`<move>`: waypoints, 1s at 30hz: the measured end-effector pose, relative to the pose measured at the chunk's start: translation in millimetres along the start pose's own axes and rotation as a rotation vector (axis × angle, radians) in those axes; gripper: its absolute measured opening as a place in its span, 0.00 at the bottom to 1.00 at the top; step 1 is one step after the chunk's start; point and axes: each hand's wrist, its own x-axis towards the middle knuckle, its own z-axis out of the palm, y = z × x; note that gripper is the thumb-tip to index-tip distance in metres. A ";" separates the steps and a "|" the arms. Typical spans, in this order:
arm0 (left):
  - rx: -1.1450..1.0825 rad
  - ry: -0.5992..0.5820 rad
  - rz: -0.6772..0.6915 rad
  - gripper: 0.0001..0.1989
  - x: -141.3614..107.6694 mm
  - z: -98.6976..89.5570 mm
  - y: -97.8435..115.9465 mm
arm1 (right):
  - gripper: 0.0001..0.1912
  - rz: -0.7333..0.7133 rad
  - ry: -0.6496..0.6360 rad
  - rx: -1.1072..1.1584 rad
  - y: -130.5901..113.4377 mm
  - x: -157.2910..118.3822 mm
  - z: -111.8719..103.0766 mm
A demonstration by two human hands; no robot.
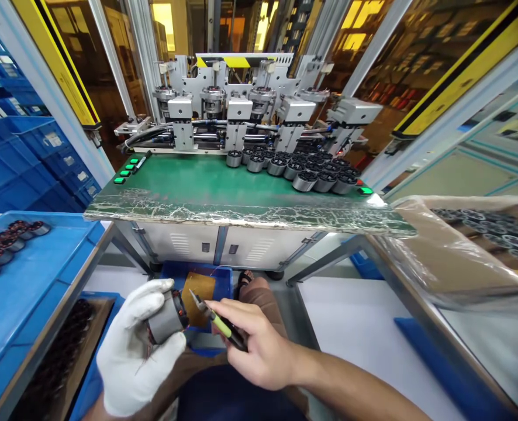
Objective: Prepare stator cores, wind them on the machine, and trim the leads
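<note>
My left hand point(131, 351), in a white glove, grips a grey cylindrical motor stator point(165, 320) with a black end and thin reddish wires. The stator is tilted, its black end turned toward my right hand. Bare, my right hand point(259, 345) is closed around pliers point(221, 325) with green and black handles. Their narrow metal tips point up and left, a little to the right of the stator and apart from it. Whether the jaws are parted is too small to tell. Below both hands are my legs and a blue bin point(224, 280) on the floor.
A green worktop point(184, 181) carries several grey and black cylinders point(305, 180) before a clamping machine point(239, 111). On the left, a blue tray point(44, 269) holds wired stators point(4, 245). A plastic-lined box point(438, 251) of similar parts stands right. Yellow-edged posts flank the machine.
</note>
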 end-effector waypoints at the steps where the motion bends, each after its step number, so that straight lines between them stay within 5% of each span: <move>1: 0.000 -0.018 0.017 0.30 -0.2 -0.6 1.0 | 0.33 -0.005 -0.006 0.014 -1.5 1.2 -1.8; 12: 0.069 -0.167 0.052 0.32 -4.3 -6.1 -2.9 | 0.37 -0.077 -0.003 0.036 -6.8 8.5 -3.7; 17: 0.165 -0.172 -0.011 0.28 -17.8 -24.0 -5.0 | 0.34 0.061 -0.067 -0.034 1.9 1.2 -6.3; 20: 0.445 -0.110 -0.081 0.20 -5.7 -60.2 -6.6 | 0.36 0.114 -0.140 -0.178 1.4 5.0 -19.9; 23: 0.918 -0.094 -0.172 0.17 31.0 -119.5 -23.8 | 0.37 -0.028 -0.193 -0.343 -0.6 27.1 -44.5; 26: 1.271 -0.148 -0.459 0.28 72.5 -188.3 -64.8 | 0.35 -0.218 -0.131 -0.519 7.7 73.3 -69.5; 30: 1.354 -0.292 -0.795 0.20 101.4 -256.5 -131.2 | 0.29 -0.268 -0.049 -0.722 50.3 153.4 -83.1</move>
